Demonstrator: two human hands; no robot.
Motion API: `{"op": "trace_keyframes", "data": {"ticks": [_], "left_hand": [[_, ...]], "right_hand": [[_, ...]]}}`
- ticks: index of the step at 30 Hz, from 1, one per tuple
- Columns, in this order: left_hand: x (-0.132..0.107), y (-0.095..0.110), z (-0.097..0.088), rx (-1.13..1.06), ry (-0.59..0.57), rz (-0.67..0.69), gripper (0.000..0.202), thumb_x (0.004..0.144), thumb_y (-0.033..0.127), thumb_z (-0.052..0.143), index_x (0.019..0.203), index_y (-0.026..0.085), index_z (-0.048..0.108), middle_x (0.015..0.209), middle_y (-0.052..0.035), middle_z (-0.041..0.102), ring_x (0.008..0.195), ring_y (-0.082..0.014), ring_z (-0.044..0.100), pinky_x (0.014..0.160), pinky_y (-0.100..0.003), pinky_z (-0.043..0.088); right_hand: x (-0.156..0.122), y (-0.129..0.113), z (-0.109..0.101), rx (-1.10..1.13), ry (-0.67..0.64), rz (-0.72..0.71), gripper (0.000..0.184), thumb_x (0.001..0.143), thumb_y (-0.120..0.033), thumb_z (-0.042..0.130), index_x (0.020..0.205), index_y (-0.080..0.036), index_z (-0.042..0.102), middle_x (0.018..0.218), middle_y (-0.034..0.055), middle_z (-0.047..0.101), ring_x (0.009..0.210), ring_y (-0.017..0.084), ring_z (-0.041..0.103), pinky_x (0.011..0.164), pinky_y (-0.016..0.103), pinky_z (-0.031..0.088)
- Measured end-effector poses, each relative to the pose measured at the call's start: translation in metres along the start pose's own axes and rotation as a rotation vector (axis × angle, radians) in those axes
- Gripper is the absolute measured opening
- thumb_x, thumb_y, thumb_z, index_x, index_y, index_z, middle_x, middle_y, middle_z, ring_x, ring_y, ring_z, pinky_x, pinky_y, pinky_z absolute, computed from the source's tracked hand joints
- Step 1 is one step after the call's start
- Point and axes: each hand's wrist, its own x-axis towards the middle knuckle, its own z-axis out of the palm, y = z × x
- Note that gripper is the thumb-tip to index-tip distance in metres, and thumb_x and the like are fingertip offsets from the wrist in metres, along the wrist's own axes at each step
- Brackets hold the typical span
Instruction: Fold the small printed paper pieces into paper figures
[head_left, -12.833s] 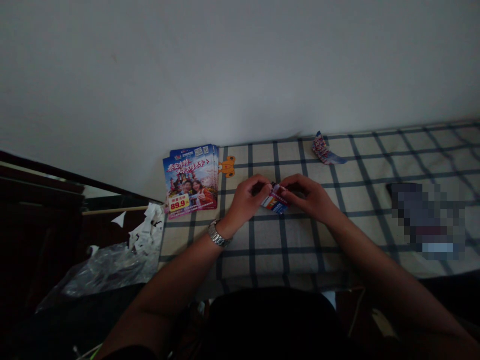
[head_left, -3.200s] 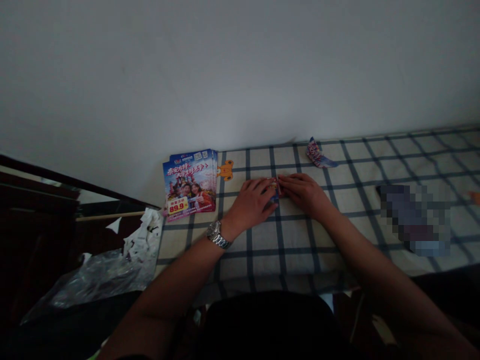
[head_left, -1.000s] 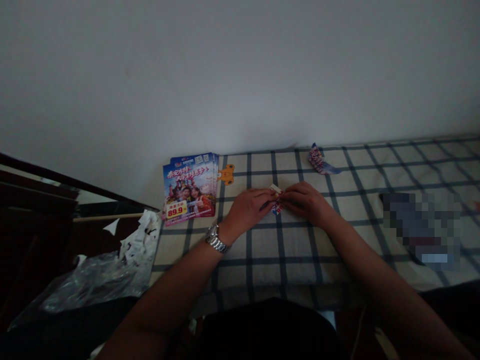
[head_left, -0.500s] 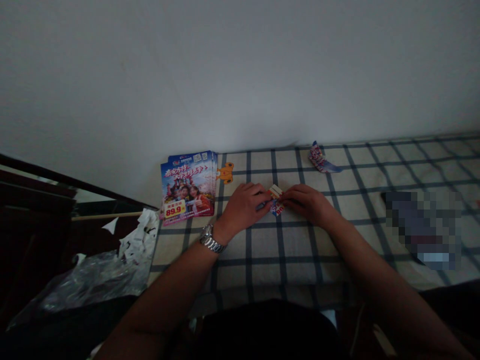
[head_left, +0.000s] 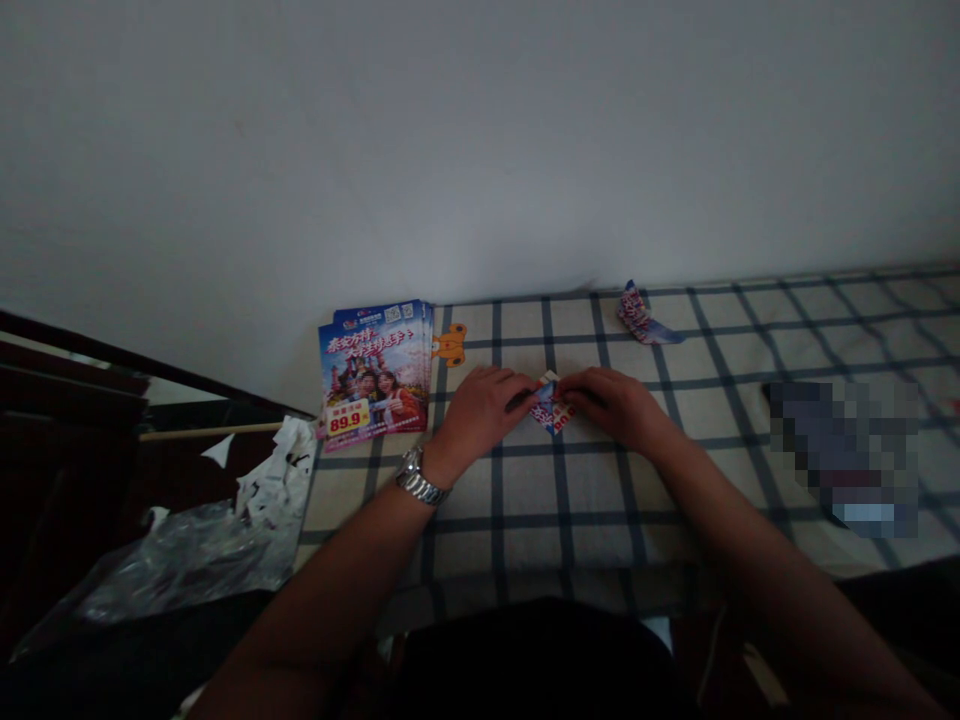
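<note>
A small folded paper [head_left: 549, 410], printed in blue, red and yellow, lies in a diamond shape on the checked cloth [head_left: 600, 490]. My left hand [head_left: 491, 405], with a metal watch on its wrist, pinches the paper's left corner. On the other side, the fingers of my right hand [head_left: 607, 400] pinch its upper right edge. Fingertips cover parts of both edges. Left of my hands sits a stack of printed flyers [head_left: 375, 380]. Beyond them, near the wall, rests another folded paper piece [head_left: 645, 318], in the same colours, with a pointed tail.
An orange cartoon bear figure [head_left: 450, 345] is beside the flyers. At the right lies a dark, pixelated flat object [head_left: 844, 455]. A clear plastic bag [head_left: 202, 550] and torn white paper [head_left: 277, 475] are at the lower left. A pale wall [head_left: 480, 150] borders the far edge.
The folded paper now shows more of its printed face as a flatter diamond, with less of the pale strip visible on top. My left fingers have shifted slightly on its left side.
</note>
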Motion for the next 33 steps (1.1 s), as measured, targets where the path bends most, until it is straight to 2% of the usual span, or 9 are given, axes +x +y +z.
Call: {"op": "trace_keyframes", "data": {"ticks": [5,13,19,29,33], "left_hand": [[0.001,0.004,0.002,-0.026,0.014,-0.087,0.016,0.104,0.036,0.063,0.109,0.023,0.071,0.097,-0.0034,0.072,0.09,-0.0207,0.066,0.082,-0.038,0.051],[0.004,0.009,0.004,-0.055,0.024,-0.181,0.013,0.101,0.032,0.068,0.103,0.02,0.072,0.1,-0.0032,0.067,0.091,-0.0192,0.067,0.078,-0.034,0.053],[0.004,0.01,0.006,-0.039,0.065,-0.155,0.014,0.102,0.03,0.066,0.113,0.023,0.071,0.106,-0.004,0.068,0.093,-0.0192,0.067,0.078,-0.033,0.054],[0.004,0.008,0.008,-0.052,0.079,-0.134,0.015,0.103,0.032,0.065,0.107,0.023,0.076,0.104,-0.0043,0.067,0.089,-0.0181,0.066,0.077,-0.034,0.055],[0.005,0.009,0.008,-0.061,0.069,-0.129,0.014,0.102,0.031,0.066,0.108,0.022,0.076,0.103,-0.0046,0.067,0.091,-0.0186,0.066,0.079,-0.034,0.055]], "right_hand": [[0.003,0.0,0.005,-0.025,0.068,0.06,0.022,0.103,-0.029,0.06,0.124,-0.025,0.068,0.105,0.0076,0.073,0.092,0.022,0.071,0.081,0.037,0.058],[0.006,0.0,0.01,-0.033,0.099,0.055,0.019,0.104,-0.029,0.06,0.116,-0.024,0.073,0.103,0.0081,0.069,0.089,0.021,0.069,0.082,0.036,0.058],[0.006,0.001,0.012,-0.059,0.119,0.05,0.021,0.104,-0.032,0.059,0.115,-0.025,0.076,0.1,0.0079,0.068,0.088,0.022,0.069,0.08,0.036,0.059],[0.007,-0.002,0.016,-0.076,0.138,0.052,0.021,0.103,-0.033,0.061,0.114,-0.024,0.076,0.099,0.0083,0.066,0.085,0.022,0.068,0.077,0.038,0.059],[0.009,-0.003,0.016,-0.142,0.141,0.049,0.019,0.102,-0.034,0.063,0.114,-0.025,0.075,0.098,0.0092,0.067,0.09,0.026,0.066,0.082,0.044,0.057]]}}
